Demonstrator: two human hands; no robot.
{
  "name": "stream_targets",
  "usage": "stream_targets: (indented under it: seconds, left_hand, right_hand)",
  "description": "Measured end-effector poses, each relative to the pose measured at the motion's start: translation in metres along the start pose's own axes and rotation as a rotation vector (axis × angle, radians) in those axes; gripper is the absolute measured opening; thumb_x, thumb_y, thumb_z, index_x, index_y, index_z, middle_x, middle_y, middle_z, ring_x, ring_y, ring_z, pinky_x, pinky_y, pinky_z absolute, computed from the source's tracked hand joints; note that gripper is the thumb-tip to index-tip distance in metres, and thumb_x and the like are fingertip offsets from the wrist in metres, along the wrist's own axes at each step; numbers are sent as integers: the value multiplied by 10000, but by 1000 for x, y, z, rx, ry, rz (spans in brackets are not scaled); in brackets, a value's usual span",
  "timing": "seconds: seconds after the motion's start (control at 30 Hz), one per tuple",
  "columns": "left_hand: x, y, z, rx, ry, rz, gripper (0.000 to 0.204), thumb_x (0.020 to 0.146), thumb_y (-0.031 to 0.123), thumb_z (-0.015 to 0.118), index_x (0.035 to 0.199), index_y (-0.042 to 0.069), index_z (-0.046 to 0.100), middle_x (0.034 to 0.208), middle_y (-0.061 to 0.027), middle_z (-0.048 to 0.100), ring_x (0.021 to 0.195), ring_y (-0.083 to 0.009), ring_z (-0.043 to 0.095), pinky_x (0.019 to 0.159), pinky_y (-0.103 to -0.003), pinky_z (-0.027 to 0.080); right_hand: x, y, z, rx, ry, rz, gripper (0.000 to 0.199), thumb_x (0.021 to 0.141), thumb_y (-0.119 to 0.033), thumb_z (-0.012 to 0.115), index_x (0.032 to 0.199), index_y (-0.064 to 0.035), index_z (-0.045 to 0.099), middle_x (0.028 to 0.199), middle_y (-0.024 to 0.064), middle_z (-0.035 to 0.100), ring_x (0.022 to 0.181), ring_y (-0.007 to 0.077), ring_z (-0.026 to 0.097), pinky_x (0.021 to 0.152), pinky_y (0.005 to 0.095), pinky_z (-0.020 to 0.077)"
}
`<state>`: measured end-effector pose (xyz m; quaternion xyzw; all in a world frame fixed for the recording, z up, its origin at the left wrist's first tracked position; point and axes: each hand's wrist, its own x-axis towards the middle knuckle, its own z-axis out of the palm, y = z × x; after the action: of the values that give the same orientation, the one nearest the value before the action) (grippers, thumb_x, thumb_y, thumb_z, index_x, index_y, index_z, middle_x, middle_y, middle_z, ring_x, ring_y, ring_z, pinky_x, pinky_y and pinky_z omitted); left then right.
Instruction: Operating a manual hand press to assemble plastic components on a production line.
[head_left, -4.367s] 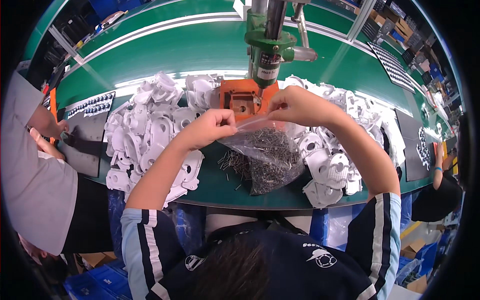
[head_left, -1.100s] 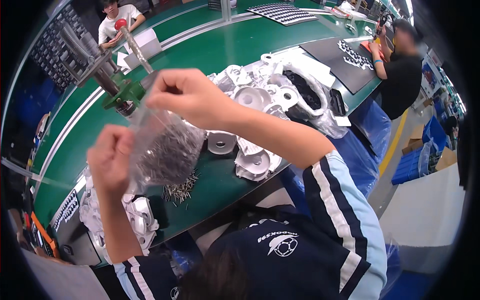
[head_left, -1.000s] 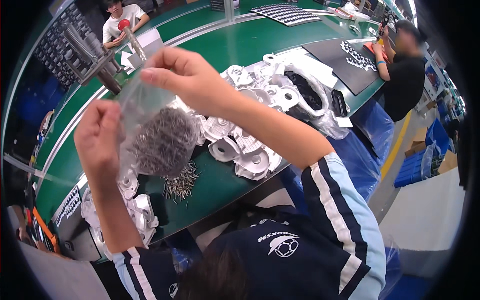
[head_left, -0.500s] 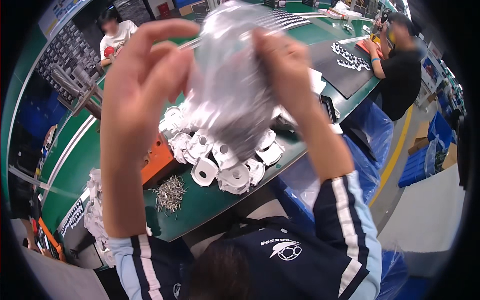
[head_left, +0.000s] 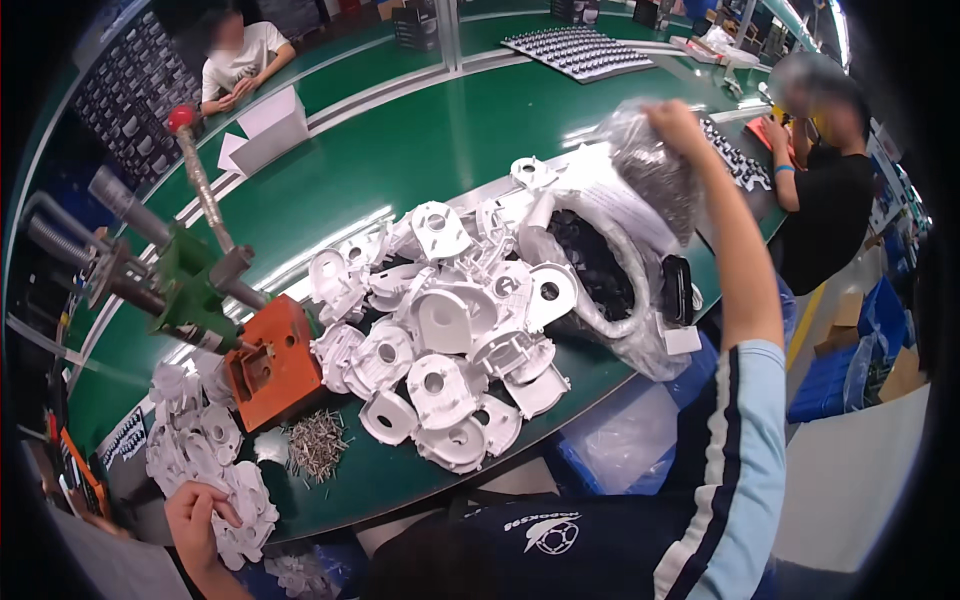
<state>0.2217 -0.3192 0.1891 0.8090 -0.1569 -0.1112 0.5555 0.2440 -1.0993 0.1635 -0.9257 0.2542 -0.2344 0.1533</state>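
My right hand point(head_left: 676, 122) is raised at the upper right, shut on the top of a clear plastic bag of small metal pins point(head_left: 652, 172), which hangs above an open bag of black parts point(head_left: 598, 268). Low at the left, my left hand point(head_left: 194, 516) rests with loose fingers on a pile of white plastic parts point(head_left: 205, 462) and holds nothing. A small heap of loose metal pins point(head_left: 316, 446) lies on the green table point(head_left: 440, 130) in front of an orange fixture point(head_left: 270, 366).
A green hand press point(head_left: 188, 290) with a red-knobbed lever stands over the orange fixture. A big heap of white round housings point(head_left: 440, 330) fills the middle. One person sits at the far side point(head_left: 240, 62), another at the right point(head_left: 828, 190). A black tray of parts point(head_left: 582, 50) lies at the back.
The bag of pins was held up in both hands close to my face. Now only my right hand holds it, swung out to the right, and my left hand has dropped to the white parts.
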Motion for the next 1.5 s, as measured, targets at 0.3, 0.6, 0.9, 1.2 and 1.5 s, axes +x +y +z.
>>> stream_targets:
  seconds: [0.3, 0.6, 0.9, 1.2, 1.5]
  left_hand:
    - [20, -5, 29, 73, -32, -37, 208, 909, 160, 483, 851, -34, 531, 580, -91, 550, 495, -161, 545, 512, -248, 429]
    - [-2, -38, 38, 80, 225, -44, 148, 901, 79, 481, 1003, -17, 529, 791, -75, 587, 741, -121, 543, 705, -237, 412]
    - [-33, -115, 80, 469, 447, 268, 349, 804, 51, 561, 1142, -1, 489, 1186, -156, 509, 1141, -282, 460, 983, -352, 333]
    - [10, -149, 121, 810, 341, -11, 1094, 624, 614, 677, 1361, -45, 208, 1404, -338, 114, 1306, -497, 120, 1047, -570, 139]
    - [49, -152, 103, 881, 172, -6, 1064, 623, 633, 658, 1293, -106, 287, 1352, -330, 240, 1289, -487, 181, 1049, -568, 156]
  right_hand:
    - [-22, 17, 134, -497, -144, 84, 669, 795, -531, 528, 1233, -32, 450, 1162, 207, 532, 1064, 345, 526, 897, 471, 394]
    - [-25, -82, 88, -232, 93, -220, 532, 826, -458, 551, 1167, -52, 507, 1182, 146, 520, 1105, 305, 493, 913, 477, 354]
    - [-34, -175, 132, -324, -98, -281, 452, 802, -347, 577, 1188, -124, 502, 1287, 146, 450, 1168, 339, 450, 924, 502, 369]
    - [14, -80, 202, -411, -332, -143, 707, 726, -421, 646, 1325, -129, 410, 1232, 270, 478, 1210, 386, 411, 987, 463, 343]
    - [29, -65, 211, -223, -506, 14, 524, 707, -365, 704, 1054, -39, 485, 801, 184, 613, 811, 272, 586, 717, 372, 449]
